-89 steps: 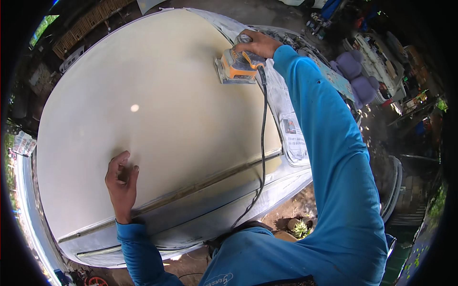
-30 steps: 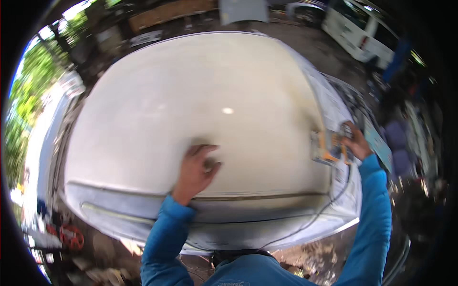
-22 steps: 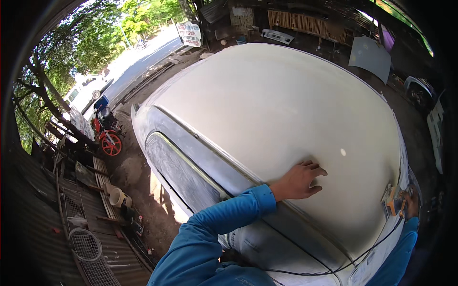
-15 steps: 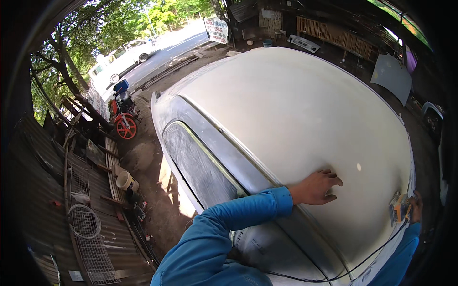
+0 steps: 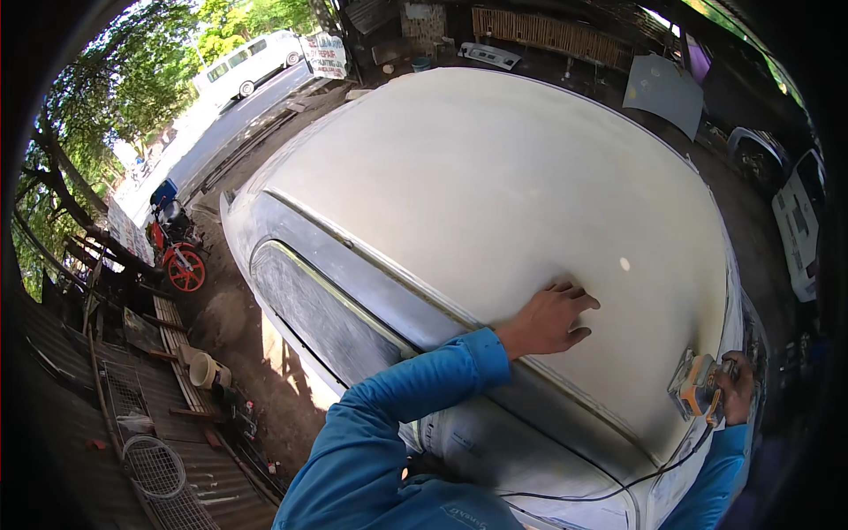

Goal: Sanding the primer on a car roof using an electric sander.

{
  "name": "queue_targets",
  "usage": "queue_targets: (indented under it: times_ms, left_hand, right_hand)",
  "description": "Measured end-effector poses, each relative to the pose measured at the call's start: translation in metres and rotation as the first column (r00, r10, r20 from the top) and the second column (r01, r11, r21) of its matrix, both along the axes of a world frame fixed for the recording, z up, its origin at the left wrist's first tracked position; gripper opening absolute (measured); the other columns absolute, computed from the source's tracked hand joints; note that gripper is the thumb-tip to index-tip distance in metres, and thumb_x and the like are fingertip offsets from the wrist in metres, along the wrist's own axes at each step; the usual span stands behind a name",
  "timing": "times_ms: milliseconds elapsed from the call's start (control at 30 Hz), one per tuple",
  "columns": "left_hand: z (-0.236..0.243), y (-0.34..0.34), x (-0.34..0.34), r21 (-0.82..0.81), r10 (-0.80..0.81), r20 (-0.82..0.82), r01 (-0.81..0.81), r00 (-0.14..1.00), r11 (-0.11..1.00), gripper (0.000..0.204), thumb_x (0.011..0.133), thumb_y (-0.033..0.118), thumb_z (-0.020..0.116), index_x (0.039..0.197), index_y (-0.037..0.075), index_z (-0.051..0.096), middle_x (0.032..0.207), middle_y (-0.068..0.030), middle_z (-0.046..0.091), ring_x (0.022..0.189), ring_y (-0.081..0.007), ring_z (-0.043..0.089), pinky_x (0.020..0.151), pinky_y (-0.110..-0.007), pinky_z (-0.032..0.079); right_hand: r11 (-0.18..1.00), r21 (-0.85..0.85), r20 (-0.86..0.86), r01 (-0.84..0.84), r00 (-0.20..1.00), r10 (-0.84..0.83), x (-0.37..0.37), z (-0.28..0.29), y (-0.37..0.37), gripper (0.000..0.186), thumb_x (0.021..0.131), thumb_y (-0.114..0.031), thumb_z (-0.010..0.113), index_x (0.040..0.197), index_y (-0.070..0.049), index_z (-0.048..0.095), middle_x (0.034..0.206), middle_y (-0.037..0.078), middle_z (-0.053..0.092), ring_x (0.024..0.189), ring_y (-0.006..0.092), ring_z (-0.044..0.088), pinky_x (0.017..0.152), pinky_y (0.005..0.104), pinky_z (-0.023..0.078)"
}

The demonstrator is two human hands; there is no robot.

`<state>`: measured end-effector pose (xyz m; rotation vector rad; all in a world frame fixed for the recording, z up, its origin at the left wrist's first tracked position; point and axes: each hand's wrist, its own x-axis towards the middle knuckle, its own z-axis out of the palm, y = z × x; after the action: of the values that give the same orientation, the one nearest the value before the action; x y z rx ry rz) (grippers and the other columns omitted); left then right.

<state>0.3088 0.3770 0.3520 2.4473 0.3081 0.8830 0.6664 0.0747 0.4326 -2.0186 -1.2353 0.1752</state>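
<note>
My left hand point(image 5: 549, 322) rests with fingers apart and curved on the pale cream, matte roof point(image 5: 477, 159) of a vehicle, just above its near side rail. At the right end of the roof, my right hand point(image 5: 735, 389) grips an orange-and-grey power sander point(image 5: 693, 384) lying on the surface by the edge. A black cord point(image 5: 618, 486) runs from the sander across the vehicle's lower side toward my body. Below the rail, the side window point(image 5: 327, 296) is hazed, with a yellowish strip along its edge. Pale covering sheets lie along the right edge, partly hidden by my arm.
A red motorbike point(image 5: 181, 256), a cream bucket point(image 5: 208, 371) and a corrugated metal wall with wire mesh point(image 5: 155, 459) are on the left. A white van point(image 5: 261, 62) is on the road beyond. Loose grey and white body panels point(image 5: 662, 93) stand at the back and right.
My view has swung left, bringing the road and motorbike into sight. The van has moved right along the road. My right hand still holds the sander; my left stays spread on the roof.
</note>
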Motion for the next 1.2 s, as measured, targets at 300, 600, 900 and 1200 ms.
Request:
queue_targets:
  times_ms: [300,600,900,1200]
  left_hand:
    - [0.011,0.007,-0.014,0.036,0.016,-0.04,-0.014,0.999,0.999,0.041,0.076,0.009,0.078,0.115,0.006,0.065,0.107,-0.0128,0.069,0.1,-0.034,0.063,0.09,-0.045,0.049]
    - [0.019,-0.002,-0.007,0.045,0.014,-0.07,-0.011,0.997,0.999,0.043,0.074,0.006,0.077,0.115,0.006,0.065,0.111,-0.0142,0.068,0.101,-0.0362,0.062,0.09,-0.045,0.049]
    - [0.016,-0.001,-0.004,0.044,0.036,-0.099,-0.032,0.994,0.998,0.042,0.074,0.005,0.077,0.114,0.005,0.067,0.112,-0.015,0.069,0.102,-0.0364,0.062,0.091,-0.045,0.05]
    - [0.016,0.001,-0.005,0.058,0.021,-0.077,-0.016,0.997,0.998,0.041,0.075,0.006,0.076,0.115,0.005,0.066,0.112,-0.0158,0.068,0.103,-0.0371,0.061,0.092,-0.045,0.049]
  right_hand:
    - [0.997,-0.038,-0.155,0.073,0.985,-0.078,-0.115,0.015,-0.019,0.034,0.065,0.001,0.065,0.099,0.002,0.062,0.095,0.01,0.06,0.089,0.0185,0.058,0.083,0.0294,0.046]
    - [0.984,-0.159,-0.018,0.077,0.997,-0.081,-0.002,0.025,0.045,0.032,0.077,-0.019,0.07,0.103,-0.001,0.064,0.087,0.012,0.063,0.084,0.0192,0.059,0.08,0.033,0.048]
    - [0.968,-0.193,0.082,0.161,0.986,-0.147,0.086,0.028,0.154,0.037,0.076,-0.03,0.069,0.103,-0.005,0.073,0.104,0.017,0.071,0.093,0.0272,0.067,0.09,0.0336,0.051]
    - [0.953,-0.247,0.08,0.176,0.984,-0.161,0.043,0.027,0.134,0.046,0.072,-0.036,0.07,0.109,-0.01,0.073,0.099,0.018,0.072,0.088,0.0288,0.068,0.085,0.0359,0.052]
